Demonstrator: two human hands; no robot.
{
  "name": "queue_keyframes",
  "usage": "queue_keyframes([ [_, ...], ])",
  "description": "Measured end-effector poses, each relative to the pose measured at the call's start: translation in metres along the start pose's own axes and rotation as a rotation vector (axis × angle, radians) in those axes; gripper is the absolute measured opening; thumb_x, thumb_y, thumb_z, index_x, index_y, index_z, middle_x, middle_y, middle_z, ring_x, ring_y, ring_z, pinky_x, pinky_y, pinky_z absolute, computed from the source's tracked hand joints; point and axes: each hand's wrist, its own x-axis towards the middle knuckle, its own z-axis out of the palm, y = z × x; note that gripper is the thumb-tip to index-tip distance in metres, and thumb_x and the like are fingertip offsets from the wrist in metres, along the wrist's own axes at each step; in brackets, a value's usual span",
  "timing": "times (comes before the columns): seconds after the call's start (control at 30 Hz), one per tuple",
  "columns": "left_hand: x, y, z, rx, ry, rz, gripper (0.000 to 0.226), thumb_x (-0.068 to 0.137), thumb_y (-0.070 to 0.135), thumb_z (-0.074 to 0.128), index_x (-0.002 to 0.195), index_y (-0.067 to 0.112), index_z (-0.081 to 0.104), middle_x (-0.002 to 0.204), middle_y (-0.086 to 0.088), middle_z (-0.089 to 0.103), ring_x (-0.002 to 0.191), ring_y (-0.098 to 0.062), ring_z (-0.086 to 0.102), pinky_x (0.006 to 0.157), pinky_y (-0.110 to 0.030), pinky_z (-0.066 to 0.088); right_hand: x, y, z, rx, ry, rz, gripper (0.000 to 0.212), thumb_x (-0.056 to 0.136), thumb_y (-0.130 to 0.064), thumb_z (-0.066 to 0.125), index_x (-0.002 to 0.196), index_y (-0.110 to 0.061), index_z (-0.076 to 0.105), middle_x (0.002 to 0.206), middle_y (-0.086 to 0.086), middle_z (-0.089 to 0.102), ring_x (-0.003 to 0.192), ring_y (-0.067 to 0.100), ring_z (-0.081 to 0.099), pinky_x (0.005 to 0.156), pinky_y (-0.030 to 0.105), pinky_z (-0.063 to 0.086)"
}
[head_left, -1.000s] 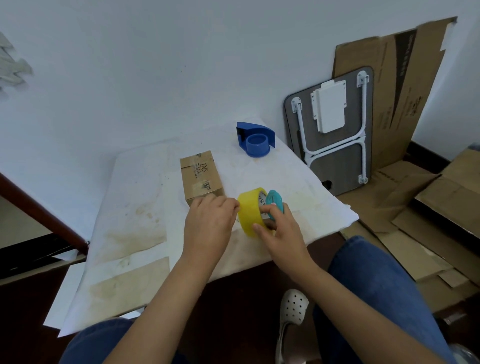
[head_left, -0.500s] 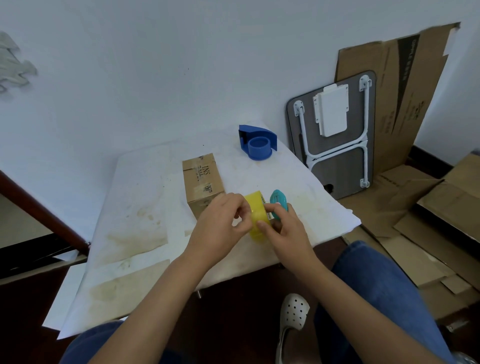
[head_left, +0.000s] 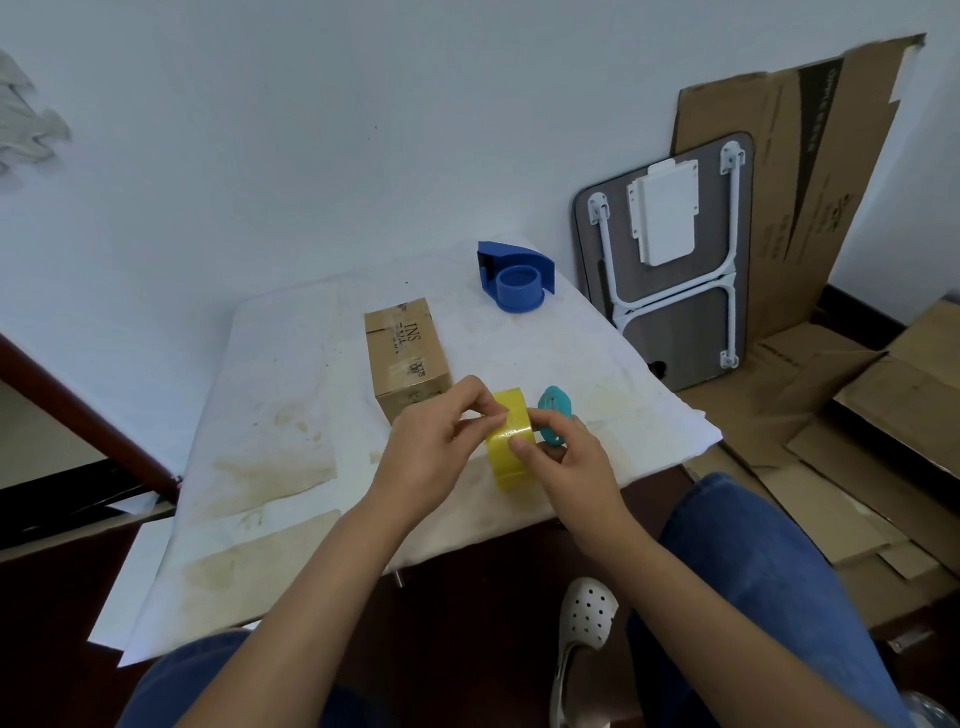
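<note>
A yellow roll of tape stands on edge near the front of the small white table. My right hand grips the roll from the right, thumb pressed on its outer face. My left hand pinches at the tape's surface near the top of the roll with thumb and forefinger. A teal oval object sits just behind the roll, partly hidden by my right fingers. A small brown cardboard box lies behind my left hand.
A blue tape dispenser stands at the table's back right corner. A folded grey table with white legs leans on the wall to the right, with flattened cardboard behind and beside it. My knees and a white shoe are below.
My left hand moved from the box's front onto the roll and now pinches at its top. The roll has shifted slightly toward me in my right hand.
</note>
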Motion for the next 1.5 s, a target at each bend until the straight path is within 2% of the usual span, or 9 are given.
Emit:
queue_keyframes([
  [0.13,-0.004,0.004,-0.002,-0.086,-0.085,0.034,0.003,0.091,0.026,0.065,0.089,0.026,0.067,0.093,0.016,0.074,0.092,-0.004,0.068,0.082,-0.037,0.056,0.003,0.0,-0.002,-0.003,0.048,0.01,0.032,0.088,-0.034,0.065,0.119,-0.025,0.064,0.114,0.002,0.057,0.096,0.009,0.06,0.085,0.023,0.05],
  [0.27,-0.004,0.007,0.0,-0.307,-0.032,-0.104,0.003,0.091,0.017,0.066,0.089,0.016,0.064,0.095,0.01,0.077,0.092,0.001,0.069,0.078,-0.012,0.051,0.011,-0.004,-0.004,-0.041,0.024,0.025,0.033,0.087,-0.036,0.066,0.118,-0.027,0.061,0.116,0.001,0.054,0.097,0.011,0.06,0.085,0.025,0.05],
  [0.33,-0.002,0.005,0.001,-0.38,0.025,-0.168,0.005,0.09,0.016,0.067,0.09,0.012,0.063,0.095,0.008,0.077,0.095,0.001,0.069,0.081,-0.011,0.05,0.012,-0.006,-0.004,-0.055,0.011,0.013,0.035,0.084,-0.034,0.069,0.117,-0.032,0.057,0.118,-0.002,0.048,0.098,0.009,0.06,0.082,0.021,0.049],
  [0.5,0.002,0.003,0.001,-0.381,0.005,-0.198,0.005,0.09,0.02,0.067,0.091,0.017,0.064,0.097,0.008,0.076,0.098,-0.004,0.068,0.091,-0.029,0.054,0.018,-0.023,-0.011,-0.029,-0.045,-0.161,0.021,0.086,-0.023,0.069,0.105,-0.029,0.063,0.114,-0.002,0.051,0.11,0.005,0.056,0.091,0.016,0.05],
  [0.6,0.005,0.001,0.0,-0.374,-0.009,-0.203,0.004,0.089,0.023,0.068,0.089,0.021,0.065,0.098,0.006,0.075,0.098,-0.008,0.069,0.093,-0.042,0.054,0.025,-0.031,-0.015,-0.085,-0.055,-0.179,0.006,0.087,-0.023,0.067,0.092,-0.021,0.069,0.104,0.004,0.061,0.097,0.002,0.059,0.08,0.006,0.048],
  [0.83,0.007,0.002,0.004,-0.365,0.087,-0.266,0.011,0.088,0.027,0.069,0.096,0.03,0.062,0.095,0.007,0.072,0.087,-0.021,0.072,0.086,-0.043,0.055,0.036,-0.032,-0.018,-0.184,-0.027,-0.207,0.009,0.088,-0.022,0.067,0.09,-0.014,0.069,0.101,0.007,0.063,0.094,0.009,0.058,0.072,0.003,0.045],
  [0.93,0.011,0.003,0.004,-0.436,0.072,-0.285,0.023,0.088,0.018,0.069,0.107,0.025,0.057,0.094,0.004,0.073,0.085,-0.01,0.073,0.088,-0.034,0.056,0.035,-0.031,-0.018,-0.196,-0.013,-0.201,0.007,0.088,-0.022,0.066,0.089,-0.015,0.068,0.102,0.005,0.064,0.094,0.006,0.058,0.072,0.0,0.043],
  [1.2,0.012,0.001,0.002,-0.292,0.042,-0.268,0.008,0.089,0.018,0.068,0.09,0.026,0.071,0.087,0.007,0.076,0.078,0.009,0.066,0.065,-0.003,0.043,0.03,-0.03,-0.017,-0.188,-0.003,-0.217,0.001,0.088,-0.021,0.066,0.088,-0.023,0.067,0.104,0.007,0.063,0.095,0.006,0.057,0.072,0.0,0.045],
  [1.5,0.013,0.002,0.007,-0.304,0.092,-0.268,0.007,0.088,0.015,0.069,0.088,0.021,0.065,0.095,0.002,0.073,0.08,0.002,0.069,0.071,-0.012,0.048,0.035,-0.036,-0.016,-0.257,0.006,-0.315,0.033,0.088,-0.013,0.065,0.117,-0.028,0.06,0.109,0.001,0.055,0.091,0.006,0.062,0.085,0.015,0.05],
])
